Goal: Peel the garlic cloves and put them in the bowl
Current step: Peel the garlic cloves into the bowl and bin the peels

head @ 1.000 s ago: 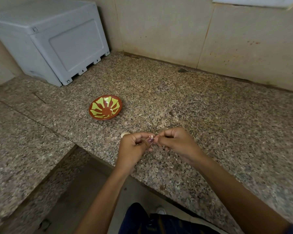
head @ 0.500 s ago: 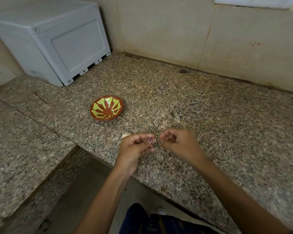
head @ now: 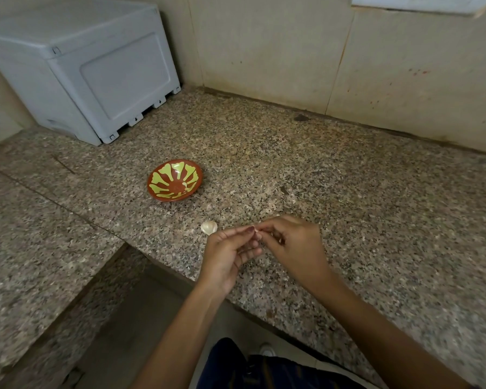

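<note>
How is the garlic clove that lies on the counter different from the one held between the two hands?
The garlic clove on the counter lies free and untouched, in full view; the clove in the hands is pinched between the left hand and right hand and mostly hidden. The first rests on the granite counter; the second is held above it. Both are outside the bowl.
</note>
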